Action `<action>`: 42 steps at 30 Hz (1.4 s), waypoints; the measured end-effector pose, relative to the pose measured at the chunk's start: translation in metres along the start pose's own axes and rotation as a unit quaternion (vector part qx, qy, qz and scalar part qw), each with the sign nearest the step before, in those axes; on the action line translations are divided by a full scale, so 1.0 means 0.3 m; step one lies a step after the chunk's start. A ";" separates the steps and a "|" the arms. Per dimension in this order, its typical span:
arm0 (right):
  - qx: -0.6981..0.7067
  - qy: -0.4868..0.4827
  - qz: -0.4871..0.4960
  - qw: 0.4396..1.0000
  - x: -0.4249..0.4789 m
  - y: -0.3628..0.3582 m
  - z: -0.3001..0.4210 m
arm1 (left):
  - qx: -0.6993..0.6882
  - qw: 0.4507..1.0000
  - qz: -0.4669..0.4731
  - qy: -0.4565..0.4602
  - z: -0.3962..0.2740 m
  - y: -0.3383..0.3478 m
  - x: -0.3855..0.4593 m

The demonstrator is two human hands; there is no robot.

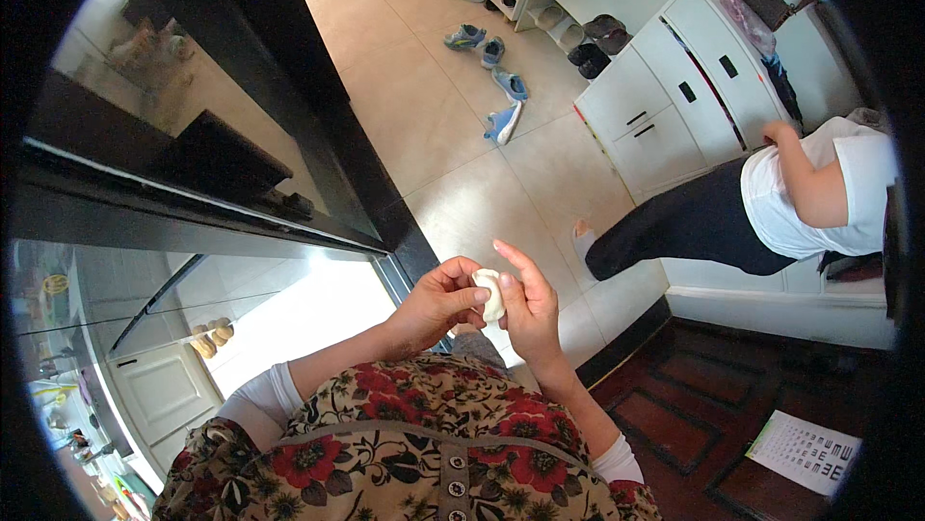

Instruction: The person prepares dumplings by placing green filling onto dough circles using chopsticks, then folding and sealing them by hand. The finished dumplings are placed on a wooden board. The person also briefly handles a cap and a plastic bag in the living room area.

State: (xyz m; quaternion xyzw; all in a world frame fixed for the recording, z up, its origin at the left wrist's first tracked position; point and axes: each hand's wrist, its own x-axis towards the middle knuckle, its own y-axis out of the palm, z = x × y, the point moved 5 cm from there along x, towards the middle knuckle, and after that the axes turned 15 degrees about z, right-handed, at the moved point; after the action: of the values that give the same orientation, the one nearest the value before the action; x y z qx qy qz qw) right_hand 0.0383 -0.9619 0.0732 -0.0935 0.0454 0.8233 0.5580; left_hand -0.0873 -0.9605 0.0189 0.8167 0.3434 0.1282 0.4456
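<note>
A white dumpling (491,295) of folded dough is held up in front of my body, between both hands. My left hand (442,298) pinches it from the left, with the thumb across its near face and the curled fingers behind. On the other side, my right hand (533,308) has its thumb against the dough, and its index finger points up and away from it. The lower fingers of the right hand are partly hidden. A flowered garment (433,441) covers my front, just below the hands.
To the right, a person (802,181) in a white top and dark trousers stands by a white cabinet (661,98). Blue sneakers (509,83) lie on the tiled floor (441,138) ahead. A black-framed glass door (347,181) is at left. A dark panelled door (672,405) bears an eye chart (803,452).
</note>
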 end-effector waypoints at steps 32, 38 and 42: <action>0.094 -0.025 -0.301 0.949 -0.731 0.696 -0.193 | 0.119 0.983 0.105 -0.088 0.288 0.177 -0.685; 0.139 -0.054 -0.311 0.939 -0.882 0.825 -0.200 | 0.135 0.985 0.089 -0.055 0.377 0.222 -0.826; 0.155 -0.064 -0.301 0.939 -0.921 0.910 -0.173 | 0.175 0.981 0.068 -0.042 0.392 0.224 -0.909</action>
State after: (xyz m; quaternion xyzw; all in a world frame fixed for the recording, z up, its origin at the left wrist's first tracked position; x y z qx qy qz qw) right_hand -0.1100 -1.3246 0.0708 0.0380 0.1066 0.6035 0.7893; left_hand -0.1961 -1.2445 0.0330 0.9083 0.2851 0.0619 0.2997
